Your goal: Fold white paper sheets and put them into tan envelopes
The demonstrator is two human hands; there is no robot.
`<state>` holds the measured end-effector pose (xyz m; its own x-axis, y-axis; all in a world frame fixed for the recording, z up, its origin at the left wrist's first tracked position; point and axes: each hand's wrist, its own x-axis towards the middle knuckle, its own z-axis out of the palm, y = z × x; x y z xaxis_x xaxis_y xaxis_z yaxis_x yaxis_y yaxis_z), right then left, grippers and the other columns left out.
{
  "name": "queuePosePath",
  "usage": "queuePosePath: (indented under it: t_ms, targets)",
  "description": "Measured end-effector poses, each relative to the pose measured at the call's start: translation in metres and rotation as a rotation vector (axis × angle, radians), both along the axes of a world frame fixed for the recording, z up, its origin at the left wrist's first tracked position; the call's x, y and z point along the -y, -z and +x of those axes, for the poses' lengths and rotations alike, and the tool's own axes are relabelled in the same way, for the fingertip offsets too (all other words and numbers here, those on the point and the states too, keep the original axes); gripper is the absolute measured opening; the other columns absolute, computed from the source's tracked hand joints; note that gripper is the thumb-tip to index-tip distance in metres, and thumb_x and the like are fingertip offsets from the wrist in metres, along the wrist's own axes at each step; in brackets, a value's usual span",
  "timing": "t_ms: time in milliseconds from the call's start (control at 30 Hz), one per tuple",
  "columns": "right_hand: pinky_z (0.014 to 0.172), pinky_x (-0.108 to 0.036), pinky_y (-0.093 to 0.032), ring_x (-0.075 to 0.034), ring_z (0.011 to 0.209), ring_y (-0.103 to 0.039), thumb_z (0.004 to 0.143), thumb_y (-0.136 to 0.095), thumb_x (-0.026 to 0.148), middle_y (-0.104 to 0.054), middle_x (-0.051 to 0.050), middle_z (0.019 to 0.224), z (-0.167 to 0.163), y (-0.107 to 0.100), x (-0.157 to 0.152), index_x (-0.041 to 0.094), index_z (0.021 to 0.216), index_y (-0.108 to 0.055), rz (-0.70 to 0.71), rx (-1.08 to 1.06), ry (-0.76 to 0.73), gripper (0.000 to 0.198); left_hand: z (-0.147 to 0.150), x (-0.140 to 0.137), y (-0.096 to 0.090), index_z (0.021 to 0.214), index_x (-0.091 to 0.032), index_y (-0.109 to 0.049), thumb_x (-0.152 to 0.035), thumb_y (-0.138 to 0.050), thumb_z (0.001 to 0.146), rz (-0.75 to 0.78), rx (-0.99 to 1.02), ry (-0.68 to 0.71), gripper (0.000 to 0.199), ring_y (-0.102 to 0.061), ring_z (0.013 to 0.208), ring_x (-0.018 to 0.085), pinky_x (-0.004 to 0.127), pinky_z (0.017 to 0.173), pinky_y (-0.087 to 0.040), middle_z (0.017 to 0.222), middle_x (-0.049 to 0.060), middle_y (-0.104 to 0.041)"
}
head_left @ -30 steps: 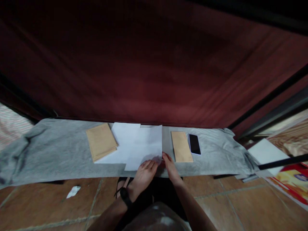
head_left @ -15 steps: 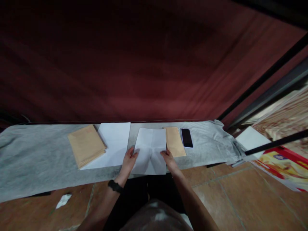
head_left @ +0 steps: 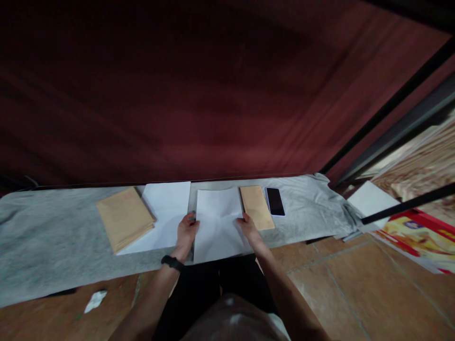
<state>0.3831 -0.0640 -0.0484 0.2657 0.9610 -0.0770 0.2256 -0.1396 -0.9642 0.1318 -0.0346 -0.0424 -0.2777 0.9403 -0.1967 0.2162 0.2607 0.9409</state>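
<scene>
A white sheet of paper (head_left: 219,225) with faint creases is held between my hands, over the front part of the grey cloth. My left hand (head_left: 187,232) grips its left edge, thumb on top. On the right edge, my right hand (head_left: 249,228) pinches the sheet in the same way. Just right of that hand lies a single brown envelope (head_left: 259,206). To the left, a stack of brown envelopes (head_left: 125,218) rests partly over more white paper (head_left: 168,208). The fingers under the sheet are hidden.
A phone (head_left: 276,201) lies right of the single envelope. The grey cloth (head_left: 53,232) covers a long narrow surface against a dark red curtain (head_left: 199,118). A red and yellow box (head_left: 419,237) stands at the right on the tiled floor. A white scrap (head_left: 95,301) lies on the floor.
The sheet has turned slightly, its top edge shifting left and its bottom edge right. Both hands still hold its sides. The camera view has tilted a little.
</scene>
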Motion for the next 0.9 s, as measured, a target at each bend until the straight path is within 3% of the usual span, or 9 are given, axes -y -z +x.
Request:
queuePosePath:
  t_ms: [133, 267, 400, 467, 533, 700, 900]
  targets:
    - [0.101, -0.046, -0.046, -0.031, 0.111, -0.061, 0.081, -0.052, 0.017, -0.067, -0.017, 0.114, -0.011, -0.008, 0.013, 0.011, 0.124, -0.062, 0.028, 0.216, 0.029, 0.044, -0.007, 0.002, -0.004, 0.125, -0.015, -0.058, -0.024, -0.061, 0.074, 0.028, -0.219, 0.048, 0.052, -0.065, 0.066, 0.020, 0.030, 0.064, -0.050, 0.069, -0.002, -0.063]
    - [0.114, -0.051, -0.035, -0.031, 0.139, -0.041, 0.091, -0.047, 0.016, -0.048, -0.016, 0.149, -0.031, -0.007, 0.035, 0.016, 0.145, -0.048, 0.244, 0.741, -0.145, 0.054, -0.004, 0.016, -0.017, 0.135, -0.012, -0.053, -0.024, -0.052, 0.086, 0.061, -0.549, 0.128, 0.051, -0.068, 0.081, 0.025, 0.037, 0.076, -0.053, 0.085, 0.007, -0.068]
    - [0.117, -0.047, -0.032, -0.027, 0.145, -0.035, 0.098, -0.045, 0.022, -0.042, -0.012, 0.156, -0.052, 0.004, 0.041, 0.018, 0.149, -0.044, 0.318, 0.963, -0.278, 0.051, 0.017, 0.030, -0.024, 0.138, -0.010, -0.051, -0.023, -0.039, 0.096, 0.348, -0.804, 0.271, 0.046, -0.056, 0.122, 0.033, 0.049, 0.105, -0.043, 0.129, 0.022, -0.059]
    - [0.118, -0.047, -0.030, -0.026, 0.146, -0.035, 0.099, -0.045, 0.023, -0.041, -0.011, 0.157, -0.058, 0.010, 0.037, 0.019, 0.149, -0.045, 0.294, 0.989, -0.283, 0.050, 0.032, 0.032, -0.018, 0.137, -0.014, -0.055, -0.026, -0.040, 0.098, 0.405, -0.804, 0.364, 0.044, -0.047, 0.136, 0.031, 0.046, 0.113, -0.038, 0.144, 0.018, -0.052]
    - [0.118, -0.046, -0.031, -0.026, 0.146, -0.036, 0.100, -0.045, 0.023, -0.042, -0.010, 0.157, -0.060, 0.016, 0.033, 0.020, 0.147, -0.047, 0.289, 1.007, -0.277, 0.048, 0.044, 0.033, -0.006, 0.137, -0.016, -0.056, -0.032, -0.042, 0.098, 0.445, -0.817, 0.485, 0.045, -0.034, 0.146, 0.033, 0.052, 0.117, -0.033, 0.153, 0.015, -0.045]
    - [0.118, -0.046, -0.032, -0.027, 0.143, -0.040, 0.100, -0.049, 0.031, -0.044, -0.011, 0.155, -0.053, 0.027, 0.030, 0.020, 0.148, -0.047, 0.328, 1.048, -0.194, 0.049, 0.045, 0.032, 0.023, 0.148, -0.015, -0.045, -0.040, -0.039, 0.099, 0.447, -0.922, 0.468, 0.056, -0.030, 0.149, 0.032, 0.054, 0.119, -0.030, 0.158, 0.017, -0.039]
    - [0.118, -0.046, -0.031, -0.028, 0.143, -0.040, 0.101, -0.046, 0.034, -0.042, -0.014, 0.156, -0.043, 0.026, 0.034, 0.016, 0.153, -0.039, 0.321, 1.056, -0.145, 0.055, 0.024, 0.034, 0.025, 0.152, -0.007, -0.036, -0.046, -0.040, 0.098, 0.413, -0.884, 0.397, 0.067, -0.028, 0.150, 0.034, 0.053, 0.121, -0.025, 0.158, 0.021, -0.035]
